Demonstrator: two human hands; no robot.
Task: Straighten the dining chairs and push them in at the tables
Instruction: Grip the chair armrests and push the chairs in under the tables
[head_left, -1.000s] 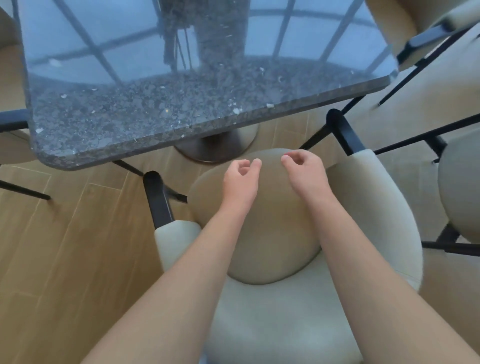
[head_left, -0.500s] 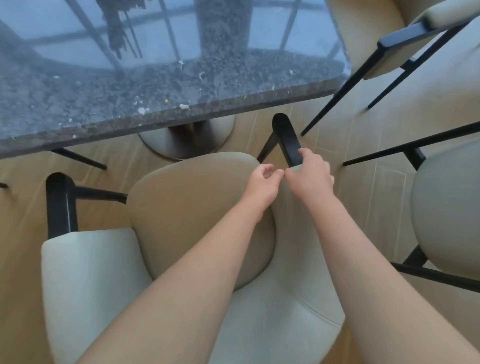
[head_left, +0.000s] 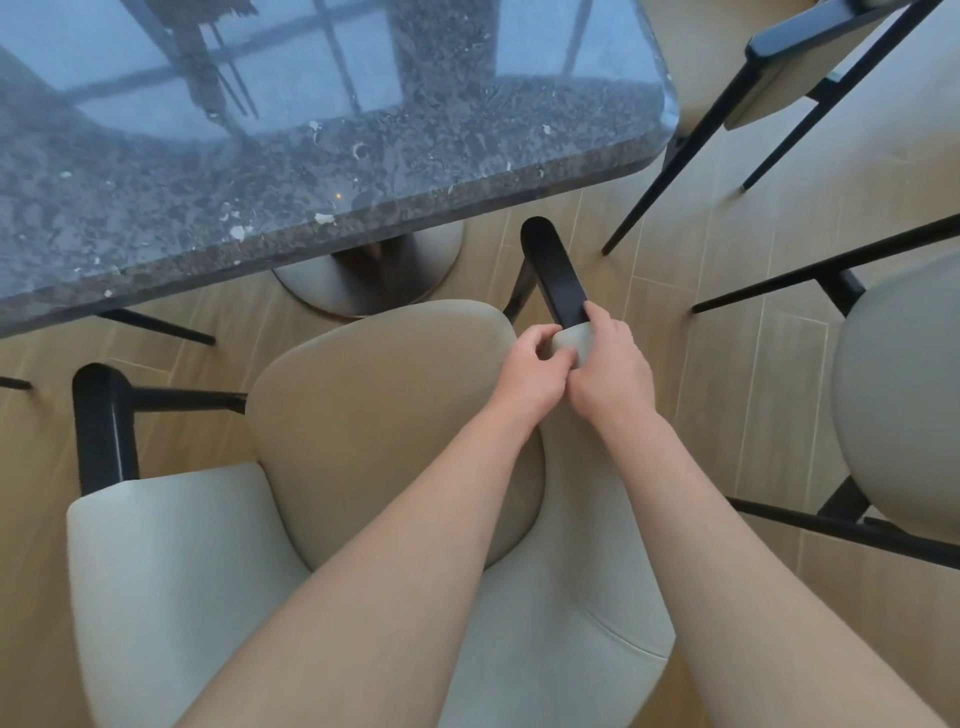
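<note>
Both hands are now gripping the right armrest (head_left: 558, 275) of the chair (head_left: 395, 415), where a second ago they were hovering loosely curled over the seat holding nothing. Left hand (head_left: 530, 364) is curling its fingers round the padded end of that armrest from the inner side; right hand (head_left: 610, 364) is wrapping it from the outer side, fingertips reaching onto the black part. The two hands are touching each other there.

Chair is sitting just in front of the counter (head_left: 311, 156), seat front close to the counter edge but not tucked under it (the left armrest (head_left: 101, 426) is well out to the left, so the chair looks angled). View has also been shifting rightward over the last second, the chair now lying more to the left in frame.

Judgement: grasp is just being established, so the straightening or pushing in looks about to begin; this chair is not yet in. Two other chairs, a far chair (head_left: 810, 67) and a right chair (head_left: 898, 389), are standing near on the wood floor (head_left: 727, 312).
</note>
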